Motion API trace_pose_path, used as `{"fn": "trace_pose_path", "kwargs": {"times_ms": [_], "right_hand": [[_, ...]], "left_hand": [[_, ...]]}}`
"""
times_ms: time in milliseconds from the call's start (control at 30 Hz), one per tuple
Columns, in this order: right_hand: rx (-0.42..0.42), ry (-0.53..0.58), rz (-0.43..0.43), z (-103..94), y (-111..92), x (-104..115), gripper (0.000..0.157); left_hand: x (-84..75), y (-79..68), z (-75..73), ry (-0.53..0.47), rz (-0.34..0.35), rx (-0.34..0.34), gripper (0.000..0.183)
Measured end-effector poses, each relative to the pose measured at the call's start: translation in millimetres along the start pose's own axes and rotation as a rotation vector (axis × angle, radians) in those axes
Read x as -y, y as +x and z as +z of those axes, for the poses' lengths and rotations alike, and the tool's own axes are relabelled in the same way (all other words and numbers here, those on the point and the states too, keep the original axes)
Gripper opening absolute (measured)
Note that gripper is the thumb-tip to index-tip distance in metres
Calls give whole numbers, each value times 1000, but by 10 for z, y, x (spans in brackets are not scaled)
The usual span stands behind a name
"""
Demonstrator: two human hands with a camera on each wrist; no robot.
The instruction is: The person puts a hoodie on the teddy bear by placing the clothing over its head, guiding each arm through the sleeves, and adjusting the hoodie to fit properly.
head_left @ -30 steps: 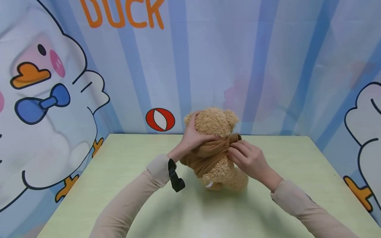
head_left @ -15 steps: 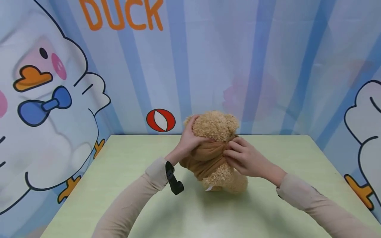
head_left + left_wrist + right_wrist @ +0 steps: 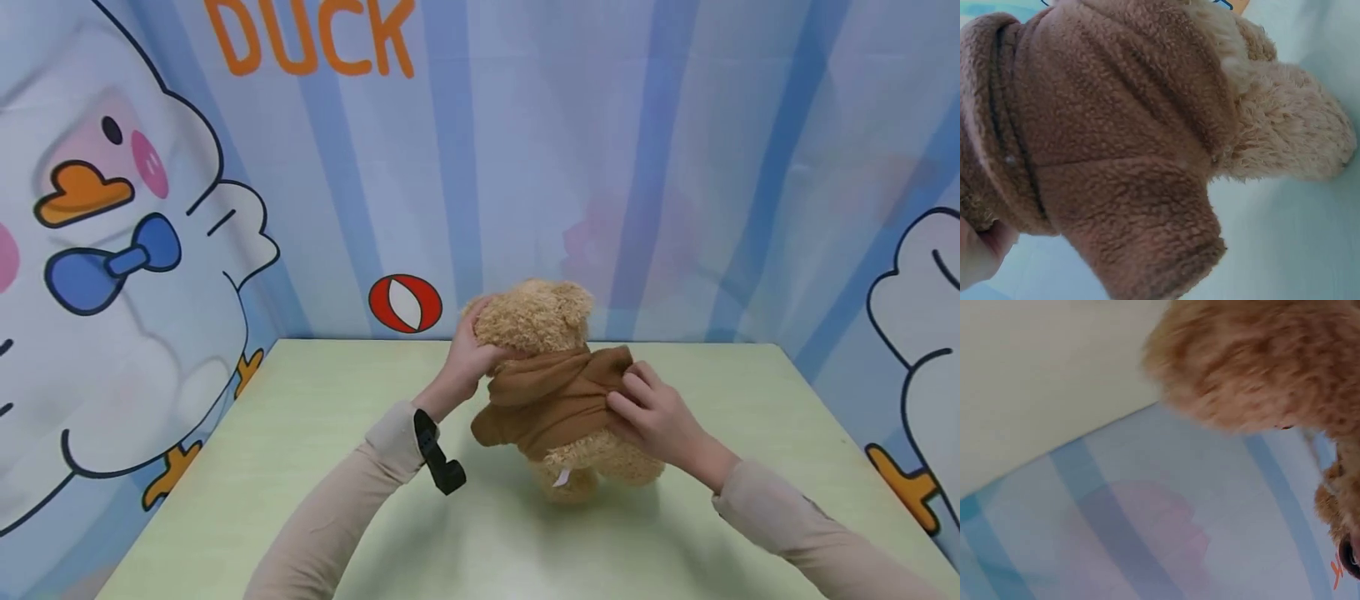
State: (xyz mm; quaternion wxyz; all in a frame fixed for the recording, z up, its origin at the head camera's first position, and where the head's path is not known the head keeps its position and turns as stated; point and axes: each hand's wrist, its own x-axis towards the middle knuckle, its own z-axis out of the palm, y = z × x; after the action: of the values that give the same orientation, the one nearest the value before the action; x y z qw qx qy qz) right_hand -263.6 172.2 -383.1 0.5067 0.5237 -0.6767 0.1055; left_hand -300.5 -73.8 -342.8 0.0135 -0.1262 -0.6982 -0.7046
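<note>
A curly tan teddy bear [image 3: 532,321] is on the table with its back toward me, tilted, a white tag [image 3: 562,477] at its bottom. It wears a brown fleece top [image 3: 555,404]; an empty-looking sleeve [image 3: 1154,231] juts out in the left wrist view. My left hand [image 3: 467,362] grips the bear's head and neck from the left side, its fingers partly hidden. On the right, my right hand [image 3: 663,421] pinches the top's edge beside the bear's back. The right wrist view shows a furry limb [image 3: 1241,369] up close.
The pale green table [image 3: 360,475] runs back to a blue striped backdrop [image 3: 525,150] printed with ducks, a red-and-white ball and orange letters. A black strap [image 3: 437,454] is on my left wrist.
The bear's body has swung to the right, and the brown top is spread wider across its back. My right hand has moved right with the cloth; my left hand has shifted slightly left.
</note>
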Motion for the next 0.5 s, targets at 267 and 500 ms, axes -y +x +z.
{"fn": "trace_pose_path", "kwargs": {"times_ms": [267,500], "right_hand": [[65,-40,515,66,-127,84,15],[259,219,981,-9,6,83,13]], "left_hand": [[48,-50,53,-12,65,28,70],[-34,-109,157,111,238,66,65]]}}
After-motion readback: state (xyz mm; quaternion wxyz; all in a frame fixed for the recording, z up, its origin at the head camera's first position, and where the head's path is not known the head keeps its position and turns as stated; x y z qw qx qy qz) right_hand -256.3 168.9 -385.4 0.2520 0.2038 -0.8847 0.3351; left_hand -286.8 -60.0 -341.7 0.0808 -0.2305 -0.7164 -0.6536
